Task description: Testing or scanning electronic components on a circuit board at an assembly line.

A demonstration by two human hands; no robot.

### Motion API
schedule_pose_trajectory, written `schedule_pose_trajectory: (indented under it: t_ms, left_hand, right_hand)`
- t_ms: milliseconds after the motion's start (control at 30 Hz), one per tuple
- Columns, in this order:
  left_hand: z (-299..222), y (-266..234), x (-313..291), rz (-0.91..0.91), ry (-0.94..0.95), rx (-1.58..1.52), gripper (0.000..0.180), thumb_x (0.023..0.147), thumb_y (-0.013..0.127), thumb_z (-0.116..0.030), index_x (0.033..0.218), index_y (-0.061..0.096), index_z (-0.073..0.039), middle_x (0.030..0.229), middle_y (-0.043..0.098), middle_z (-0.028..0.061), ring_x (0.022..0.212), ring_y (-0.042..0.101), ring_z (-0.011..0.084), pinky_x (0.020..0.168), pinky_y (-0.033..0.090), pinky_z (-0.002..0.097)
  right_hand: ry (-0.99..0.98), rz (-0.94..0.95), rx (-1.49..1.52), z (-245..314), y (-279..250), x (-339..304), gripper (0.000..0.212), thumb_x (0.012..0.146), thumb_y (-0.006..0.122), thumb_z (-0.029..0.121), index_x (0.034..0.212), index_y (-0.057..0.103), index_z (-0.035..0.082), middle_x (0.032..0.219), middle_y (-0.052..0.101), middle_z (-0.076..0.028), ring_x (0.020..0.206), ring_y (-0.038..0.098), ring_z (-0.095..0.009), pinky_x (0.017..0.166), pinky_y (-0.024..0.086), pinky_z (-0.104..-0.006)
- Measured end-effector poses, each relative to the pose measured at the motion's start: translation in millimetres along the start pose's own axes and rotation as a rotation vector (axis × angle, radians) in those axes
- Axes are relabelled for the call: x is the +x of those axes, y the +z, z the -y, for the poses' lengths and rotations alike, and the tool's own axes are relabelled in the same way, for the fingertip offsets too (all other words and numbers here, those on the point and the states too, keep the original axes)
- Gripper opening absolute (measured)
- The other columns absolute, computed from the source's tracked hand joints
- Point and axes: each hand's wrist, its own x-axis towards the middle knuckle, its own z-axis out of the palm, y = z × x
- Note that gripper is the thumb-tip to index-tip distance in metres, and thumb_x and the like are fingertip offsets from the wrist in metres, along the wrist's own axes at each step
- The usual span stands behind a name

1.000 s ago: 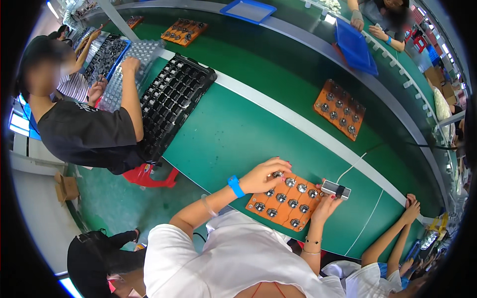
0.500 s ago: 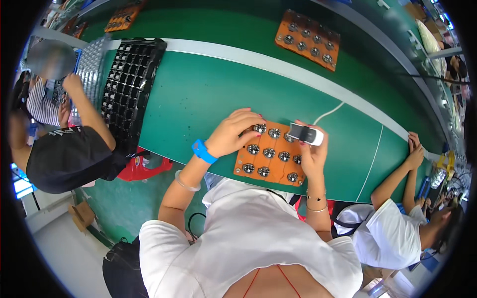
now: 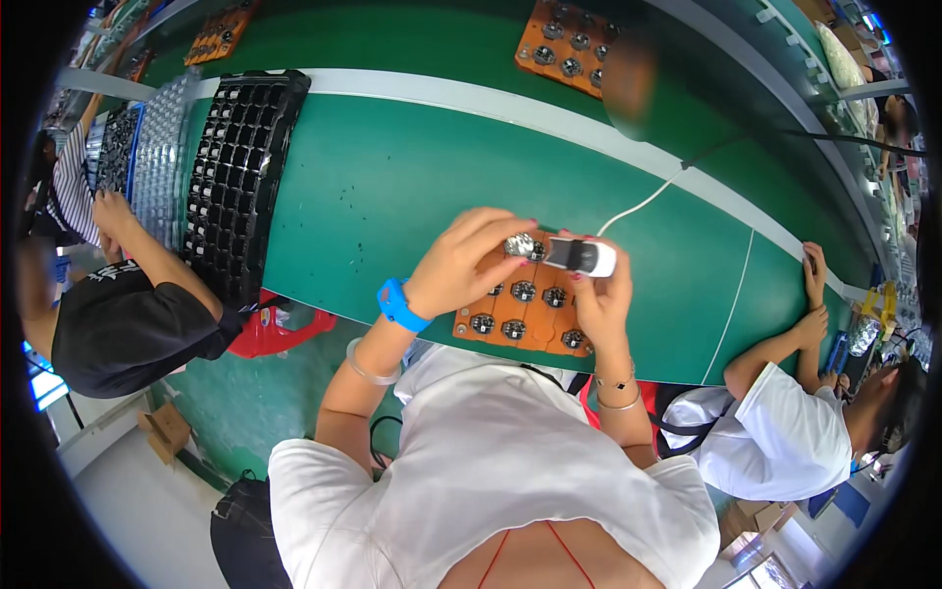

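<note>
My left hand [image 3: 469, 257], with a blue band at its wrist, pinches a small round silver metal part [image 3: 520, 245] between thumb and fingers. It holds the part just above the far left corner of an orange board [image 3: 540, 337]. Several similar silver and black round parts [image 3: 523, 292] sit in rows on that board. My right hand [image 3: 603, 302] grips a small white-and-black handheld device [image 3: 581, 256] with a white cable [image 3: 640, 204]. The device's dark end points left, close to the silver part. Both hands cover portions of the board.
Left on the green table [image 3: 383, 196] lies a black compartment tray [image 3: 240, 177], with clear trays [image 3: 162, 137] beyond. Another orange board [image 3: 564, 49] lies past the white rail [image 3: 442, 95]. One person [image 3: 132, 314] works at left; another [image 3: 775, 432] sits at right.
My left fingers have lifted the round silver part off the board's far left corner. My right hand has brought the device left toward it. The whole view has shifted slightly.
</note>
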Motion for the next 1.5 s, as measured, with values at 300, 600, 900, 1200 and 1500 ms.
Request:
schedule_pose_trajectory:
  t_ms: [300, 600, 900, 1200, 1500]
  left_hand:
    - [31.9, -5.6, -16.0, 0.127, 0.004, 0.285, 0.040, 0.078, 0.065, -0.007, 0.117, 0.058, -0.006, 0.119, 0.058, 0.0107, 0.117, 0.049, 0.0308, 0.097, 0.041, 0.0397]
    - [23.8, -11.0, -31.1, 0.039, -0.158, 0.021, 0.042, 0.088, 0.054, -0.011, 0.129, 0.048, -0.004, 0.137, 0.045, 0.0170, 0.126, 0.044, 0.0326, 0.104, 0.035, 0.0378]
    - [2.0, 17.1, -101.4, -0.041, -0.323, -0.378, 0.041, 0.094, 0.048, -0.016, 0.130, 0.044, 0.002, 0.139, 0.037, 0.0184, 0.129, 0.038, 0.0307, 0.106, 0.032, 0.0407]
    - [29.4, -5.8, -41.9, -0.067, -0.149, 0.111, 0.030, 0.098, 0.040, -0.018, 0.113, 0.057, 0.003, 0.133, 0.046, 0.0159, 0.117, 0.050, 0.0276, 0.100, 0.039, 0.0368]
    - [50.4, 2.4, 37.9, -0.155, -0.126, 0.038, 0.039, 0.102, 0.034, -0.028, 0.116, 0.056, 0.002, 0.130, 0.050, 0.0151, 0.123, 0.045, 0.0273, 0.105, 0.032, 0.0361]
  right_hand:
    - [-0.031, -0.438, -0.084, -28.3, -23.0, -53.3, 0.042, 0.098, 0.045, 0.021, 0.131, 0.028, 0.002, 0.128, 0.049, -0.026, 0.117, 0.052, -0.030, 0.098, 0.041, -0.0407]
    - [-0.145, -0.671, -0.134, -40.8, 14.0, -65.4, 0.042, 0.097, 0.046, 0.026, 0.126, 0.028, 0.002, 0.122, 0.050, -0.023, 0.115, 0.050, -0.030, 0.098, 0.040, -0.0446]
    - [0.190, -0.266, -0.219, -38.0, -23.7, 127.7, 0.042, 0.085, 0.059, 0.014, 0.122, 0.043, 0.002, 0.109, 0.050, -0.020, 0.102, 0.051, -0.033, 0.089, 0.042, -0.0405]
    - [-0.165, -0.053, -0.134, -12.3, -26.1, 115.9, 0.040, 0.090, 0.054, 0.015, 0.124, 0.040, -0.002, 0.116, 0.052, -0.019, 0.109, 0.053, -0.029, 0.095, 0.040, -0.0369]
    - [-0.025, -0.839, 0.135, -33.3, 12.6, -35.9, 0.032, 0.096, 0.047, 0.010, 0.124, 0.034, 0.001, 0.112, 0.053, -0.010, 0.102, 0.052, -0.017, 0.091, 0.041, -0.0305]
